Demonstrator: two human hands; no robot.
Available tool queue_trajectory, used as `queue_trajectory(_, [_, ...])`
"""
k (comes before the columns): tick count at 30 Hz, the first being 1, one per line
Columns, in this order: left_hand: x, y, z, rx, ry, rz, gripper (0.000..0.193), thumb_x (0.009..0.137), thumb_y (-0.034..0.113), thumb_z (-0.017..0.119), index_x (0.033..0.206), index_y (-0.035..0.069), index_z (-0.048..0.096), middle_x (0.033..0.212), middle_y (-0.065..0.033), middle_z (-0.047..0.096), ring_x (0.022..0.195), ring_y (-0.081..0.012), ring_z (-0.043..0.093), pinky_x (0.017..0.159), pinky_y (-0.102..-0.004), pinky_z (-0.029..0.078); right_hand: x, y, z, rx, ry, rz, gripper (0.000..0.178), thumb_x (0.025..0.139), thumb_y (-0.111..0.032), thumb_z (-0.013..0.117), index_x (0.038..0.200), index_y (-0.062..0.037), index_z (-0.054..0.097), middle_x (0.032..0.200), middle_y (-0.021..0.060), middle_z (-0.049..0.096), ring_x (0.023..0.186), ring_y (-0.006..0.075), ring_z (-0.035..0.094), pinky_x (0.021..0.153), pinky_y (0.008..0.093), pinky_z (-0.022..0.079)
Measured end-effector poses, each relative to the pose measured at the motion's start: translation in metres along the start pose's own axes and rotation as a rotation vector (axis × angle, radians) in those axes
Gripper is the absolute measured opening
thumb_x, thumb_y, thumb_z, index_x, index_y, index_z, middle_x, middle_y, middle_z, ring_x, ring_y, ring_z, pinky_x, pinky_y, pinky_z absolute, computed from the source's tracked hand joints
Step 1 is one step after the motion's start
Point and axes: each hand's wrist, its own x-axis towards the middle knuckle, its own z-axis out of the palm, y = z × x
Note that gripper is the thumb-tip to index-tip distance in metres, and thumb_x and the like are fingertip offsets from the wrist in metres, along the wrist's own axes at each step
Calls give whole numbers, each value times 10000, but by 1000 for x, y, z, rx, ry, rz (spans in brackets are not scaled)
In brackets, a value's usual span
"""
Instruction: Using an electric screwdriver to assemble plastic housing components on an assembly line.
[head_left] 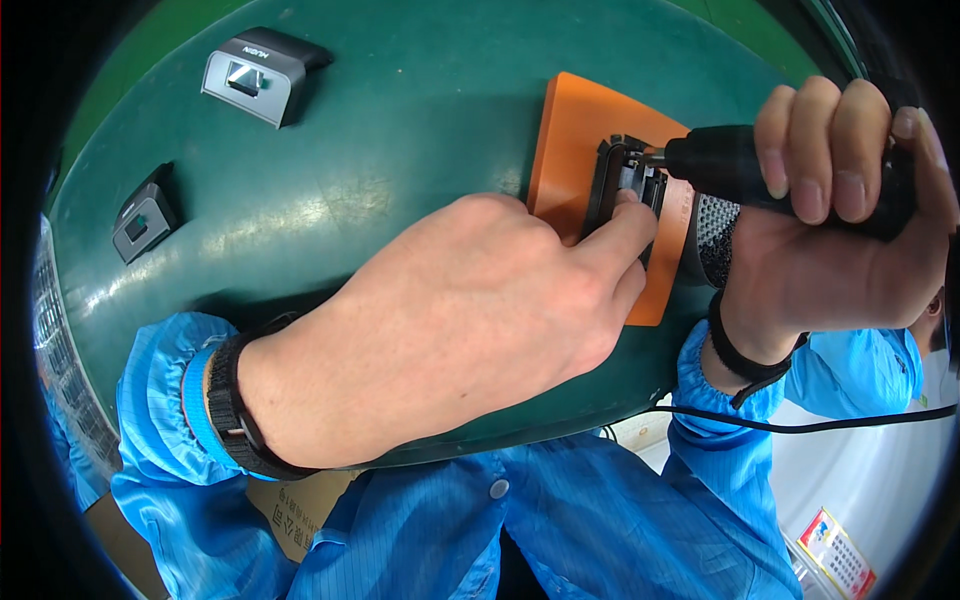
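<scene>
My right hand (pixel 830 190) is wrapped round a black electric screwdriver (pixel 715 160), held nearly level. Its metal tip meets the upper part of a small black housing (pixel 605 185) with metal parts inside. That housing lies in an orange fixture block (pixel 567 130) on the table. With fingers bent, my left hand (pixel 480 290) presses thumb and index finger onto the housing just below the tip. The back of this hand hides part of the block and its other fingers. Whether a screw sits under the tip is too small to tell.
Two grey-and-black casings with small windows, a larger casing (pixel 262 75) and a smaller casing (pixel 145 218), rest at the left of the green table (pixel 420 130). A dish of small screws (pixel 716 235) stands beside the block. A black cable (pixel 830 424) runs at the right; another person's blue sleeve (pixel 860 370) is near.
</scene>
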Motion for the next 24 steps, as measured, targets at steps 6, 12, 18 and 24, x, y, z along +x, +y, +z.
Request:
queue_trajectory(6, [-1, -2, -1, -36, -57, 4, 233, 764, 86, 654, 987, 20, 668, 1222, -136, 642, 543, -169, 591, 562, -275, 529, 0, 0, 4, -13, 4, -6, 253, 1006, -227, 366, 930, -51, 530, 603, -6, 397, 471, 96, 350, 473, 280, 325])
queue_trajectory(12, [-2, -7, -4, -21, -63, -11, 261, 767, 100, 647, 1015, 22, 675, 1225, -139, 645, 579, -179, 617, 581, -286, 540, 6, 4, 12, -27, -15, -16, 298, 1006, -243, 303, 932, -61, 526, 604, 3, 376, 462, 107, 328, 456, 296, 311])
queue_trajectory(18, [-1, -9, -15, -45, -85, 5, 271, 782, 135, 655, 1028, 24, 678, 1260, -142, 635, 658, -208, 654, 611, -303, 554, 8, 9, 26, 19, 98, -13, 200, 1054, -225, 368, 940, -98, 473, 608, -4, 371, 486, 111, 336, 504, 292, 346])
queue_trajectory(24, [1, -35, -4, -146, 84, 223, 272, 815, 157, 690, 1024, -16, 680, 1213, -102, 657, 798, -277, 669, 710, -379, 558, -7, -5, 1, 271, 424, -49, 83, 1033, -136, 449, 961, -95, 454, 584, -3, 377, 467, 97, 361, 438, 279, 335])
